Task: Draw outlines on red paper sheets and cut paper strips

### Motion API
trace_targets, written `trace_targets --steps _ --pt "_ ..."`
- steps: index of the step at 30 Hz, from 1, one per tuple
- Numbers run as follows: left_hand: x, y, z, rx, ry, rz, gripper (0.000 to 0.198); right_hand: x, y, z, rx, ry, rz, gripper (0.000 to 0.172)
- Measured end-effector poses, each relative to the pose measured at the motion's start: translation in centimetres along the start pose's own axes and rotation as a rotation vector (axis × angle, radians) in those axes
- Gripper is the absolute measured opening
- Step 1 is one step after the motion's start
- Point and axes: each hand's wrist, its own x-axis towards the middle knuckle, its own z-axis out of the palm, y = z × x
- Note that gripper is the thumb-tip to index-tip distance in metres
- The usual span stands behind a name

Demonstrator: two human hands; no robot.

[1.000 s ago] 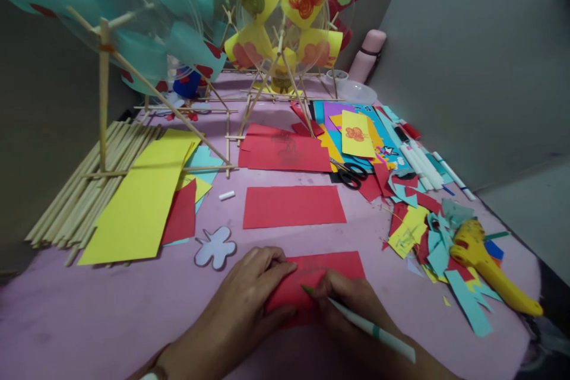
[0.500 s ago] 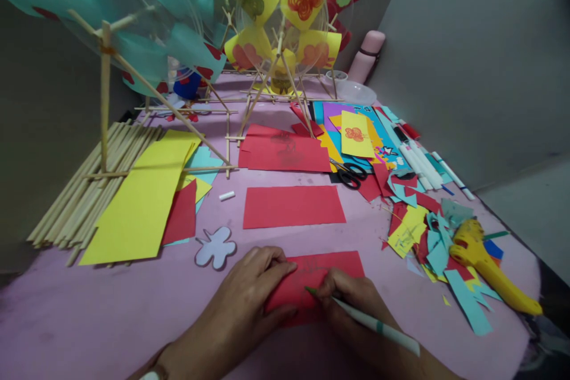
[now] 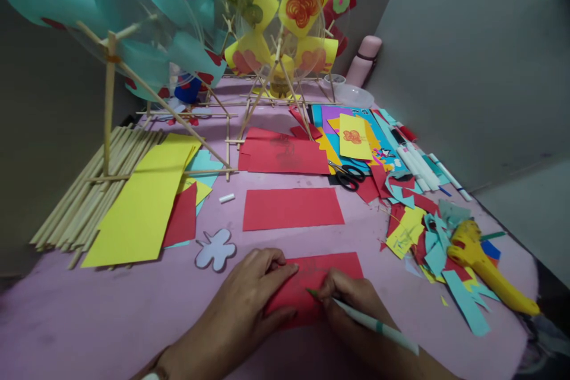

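Note:
My right hand (image 3: 350, 303) grips a white felt-tip pen (image 3: 383, 328) with a green band. Its green tip touches a red paper rectangle (image 3: 347, 264) that bears a faint dark drawing. On the left part of that sheet lies my left hand (image 3: 256, 291), pressing down with thumb and forefinger apart. A butterfly-shaped paper cutout (image 3: 216, 250) rests to the left of it. Beyond my hands sits a plain red rectangle (image 3: 293, 209). Farther back is another red piece (image 3: 285, 151) with a dark drawing on it.
A yellow glue gun (image 3: 487, 270) and paper scraps (image 3: 431, 243) lie on the right, near black-handled scissors (image 3: 350, 177) and several markers (image 3: 421, 169). Wooden sticks (image 3: 95, 190) and yellow paper (image 3: 142, 202) are at left. Stick-framed paper wheels (image 3: 278, 29) stand at the back.
The view has shifted slightly. Both hands keep nearly the same place on the red paper, and the pen tip has barely moved.

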Motion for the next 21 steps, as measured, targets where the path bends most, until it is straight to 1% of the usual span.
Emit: trace_targets --steps 3,5,7,12,17,21 --pt "-0.14 -0.06 0.08 0.023 -0.009 -0.008 0.048 -0.12 -0.15 -0.1 0.056 0.045 0.015 0.01" --pt "-0.24 -0.09 0.11 0.035 -0.012 -0.014 0.048 -0.2 -0.24 -0.09 0.087 0.096 0.07 0.011" --pt "-0.33 -0.15 0.14 0.04 -0.019 -0.012 0.049 -0.19 -0.31 -0.02 0.083 0.117 0.12 0.011" --pt "-0.3 -0.33 0.29 0.045 -0.005 -0.004 0.049 0.14 -0.5 0.08 0.01 0.111 0.106 0.011" --pt "-0.14 -0.21 0.17 0.04 -0.017 -0.003 0.047 0.27 -0.91 0.02 -0.061 0.114 0.116 0.013" --pt "-0.27 -0.12 0.17 0.029 -0.007 -0.005 0.048 0.16 -0.8 -0.02 -0.075 0.084 0.098 0.015"
